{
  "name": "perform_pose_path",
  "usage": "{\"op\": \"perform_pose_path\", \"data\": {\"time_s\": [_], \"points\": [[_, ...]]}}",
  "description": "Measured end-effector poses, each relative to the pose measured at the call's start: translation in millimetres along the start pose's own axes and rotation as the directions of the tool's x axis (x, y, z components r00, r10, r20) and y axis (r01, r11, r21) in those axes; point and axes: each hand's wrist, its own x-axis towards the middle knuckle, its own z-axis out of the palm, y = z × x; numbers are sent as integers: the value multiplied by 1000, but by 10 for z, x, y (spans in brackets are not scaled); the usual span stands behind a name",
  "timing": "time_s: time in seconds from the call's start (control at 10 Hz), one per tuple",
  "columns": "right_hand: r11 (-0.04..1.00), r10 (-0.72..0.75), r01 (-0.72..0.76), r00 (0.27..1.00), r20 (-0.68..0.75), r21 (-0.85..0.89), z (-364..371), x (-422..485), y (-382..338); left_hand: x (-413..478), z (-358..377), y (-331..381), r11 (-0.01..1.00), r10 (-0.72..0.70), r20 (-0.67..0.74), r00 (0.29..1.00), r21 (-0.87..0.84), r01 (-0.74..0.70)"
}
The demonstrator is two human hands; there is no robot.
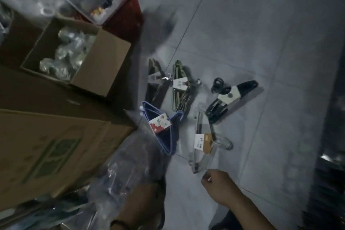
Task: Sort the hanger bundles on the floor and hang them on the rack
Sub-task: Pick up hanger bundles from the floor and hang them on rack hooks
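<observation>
Floor [261, 43], clear hangers [203, 144] beside right grip [218, 185]

Hanger bundles [179, 85] lie on the floor [261, 43]; the right hand [217, 183], fingers curled, hovers near the clear bundle [203, 144].

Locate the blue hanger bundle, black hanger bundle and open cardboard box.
blue hanger bundle [160, 124]: head view, paper label
black hanger bundle [229, 97]: head view, white label
open cardboard box [101, 64]: head view, side wall

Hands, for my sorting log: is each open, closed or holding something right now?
Left hand: blurred among plastic bags, cannot tell.
Right hand: closed, holding nothing.
</observation>
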Motion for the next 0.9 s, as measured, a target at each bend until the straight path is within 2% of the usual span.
{"op": "perform_pose_path", "data": {"time_s": [0.1,0.2,0.3,0.4,0.5,0.6,0.7,0.8,0.9], "points": [[999,30,-29,999,-34,26,352,929,-186,884,-870,114,989,-102,34,994,-100,105],[999,41,-41,999,-17,-15,715,1968,-308,1920,-932,-61,954,-29,-130,991,-300,-12],[998,67,-69,995,-74,-14,1049,2834,-434,2861,-721,-286,847,-140,-211,967,-531,7],[999,46,-44,993,-113,23,1298,3492,-619,3602,-635,-370,756,-233,-295,926,-655,-19],[998,-3,16,976,-218,58,1454,3912,-799,3973,-554,-358,647,-262,-318,911,-759,-79],[997,4,-24,962,-272,-72,1489,4120,-881,4152,-540,-350,528,-291,-335,896,-837,-141],[984,23,-81,940,-342,-156,1515,4242,-852,4220,-493,-409,411,-319,-285,904,-901,-139],[987,16,-77,919,-394,-140,1511,4277,-827,4187,-501,-398,348,-297,-259,919,-926,-148],[994,3,-47,917,-399,-100,1434,4195,-786,4109,-553,-312,236,-285,-202,937,-962,-135]]}}
